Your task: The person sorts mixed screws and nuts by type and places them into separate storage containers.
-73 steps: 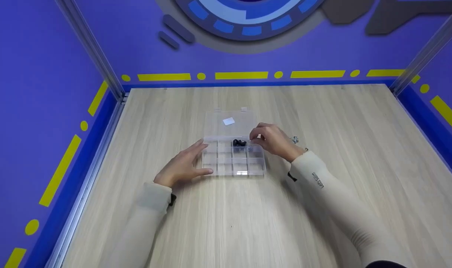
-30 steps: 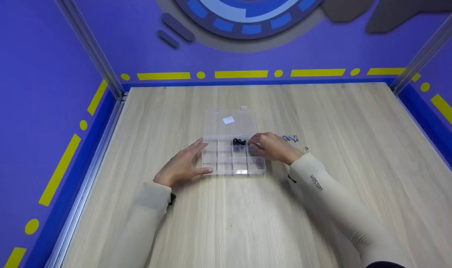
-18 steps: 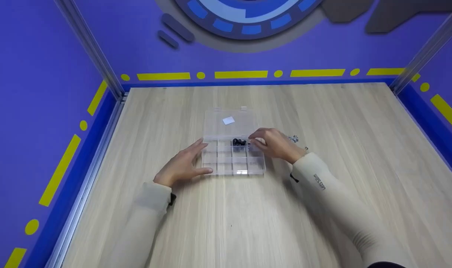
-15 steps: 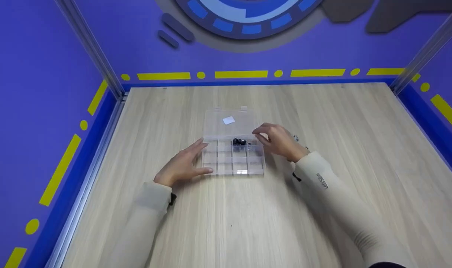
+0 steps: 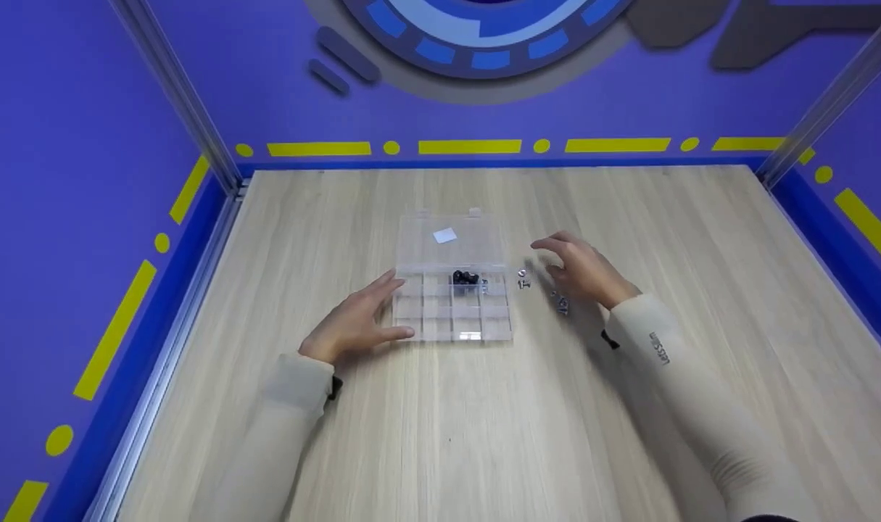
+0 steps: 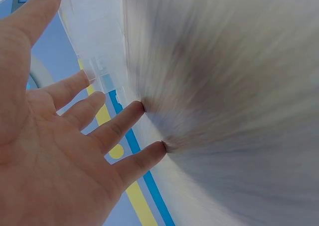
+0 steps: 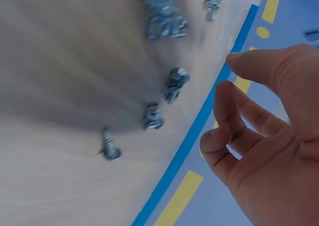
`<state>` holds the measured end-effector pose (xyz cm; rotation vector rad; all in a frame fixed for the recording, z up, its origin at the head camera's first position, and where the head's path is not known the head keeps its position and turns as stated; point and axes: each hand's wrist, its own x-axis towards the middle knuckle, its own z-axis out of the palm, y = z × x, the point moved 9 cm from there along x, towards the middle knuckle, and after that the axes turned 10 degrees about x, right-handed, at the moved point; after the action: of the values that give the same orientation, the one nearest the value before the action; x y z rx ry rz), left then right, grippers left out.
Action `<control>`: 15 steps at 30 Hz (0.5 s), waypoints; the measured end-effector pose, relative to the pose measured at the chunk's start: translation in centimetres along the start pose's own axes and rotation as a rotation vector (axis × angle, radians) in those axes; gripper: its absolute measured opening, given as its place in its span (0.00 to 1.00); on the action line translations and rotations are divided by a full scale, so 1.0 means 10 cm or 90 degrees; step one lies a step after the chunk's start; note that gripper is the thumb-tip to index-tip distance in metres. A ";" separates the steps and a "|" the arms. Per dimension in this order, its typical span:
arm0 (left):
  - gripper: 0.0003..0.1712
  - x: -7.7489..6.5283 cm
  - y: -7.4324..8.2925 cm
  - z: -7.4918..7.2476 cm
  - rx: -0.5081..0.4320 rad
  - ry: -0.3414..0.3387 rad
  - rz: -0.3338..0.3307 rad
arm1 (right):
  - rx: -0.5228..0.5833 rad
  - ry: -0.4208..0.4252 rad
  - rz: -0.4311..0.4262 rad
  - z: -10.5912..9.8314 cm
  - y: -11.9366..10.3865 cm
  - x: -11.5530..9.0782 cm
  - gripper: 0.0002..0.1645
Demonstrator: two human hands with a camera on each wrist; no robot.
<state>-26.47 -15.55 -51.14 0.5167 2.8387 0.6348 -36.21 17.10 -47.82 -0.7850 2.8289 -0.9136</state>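
A clear plastic compartment box (image 5: 438, 340) sits on the table with its lid (image 5: 418, 243) swung open at the back. My left hand (image 5: 353, 322) rests at the box's left side, thumb and fingers spread; in the left wrist view, two straight fingertips meet the tabletop. Black pieces (image 5: 466, 278) fill part of one back compartment, and small silver screws (image 5: 485, 286) lie in the one to its right. Right of the box, my right hand (image 5: 584, 270) hovers with loosely bent fingers, holding nothing. Several silver screws (image 7: 172, 85) lie scattered on the table below it.
A white label (image 5: 445, 235) sits on the open lid. Pale wood tabletop (image 5: 476, 420) surrounds the box. Blue walls (image 5: 476, 119) with yellow marks enclose the back and both sides, with metal posts (image 5: 186, 94) at the corners.
My right hand has left the box's back right compartment and moved right, its thumb and finger parting. Screws near it on the table have come into fuller view. The left hand stays in place.
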 end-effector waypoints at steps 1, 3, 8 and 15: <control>0.55 0.00 0.00 0.00 0.000 0.000 0.000 | 0.002 -0.002 0.009 0.00 0.04 -0.02 0.27; 0.55 0.00 0.00 0.00 0.001 0.001 0.003 | 0.006 -0.009 0.022 0.01 0.09 -0.05 0.28; 0.55 0.00 0.00 0.01 0.004 -0.001 0.002 | 0.002 -0.017 0.052 0.03 0.19 -0.11 0.27; 0.55 0.00 0.02 -0.01 0.010 0.009 0.017 | -0.033 -0.023 0.046 0.06 0.23 -0.13 0.25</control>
<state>-26.38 -15.41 -50.98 0.5571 2.8562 0.6232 -35.99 19.05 -49.70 -0.6933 2.8395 -0.8115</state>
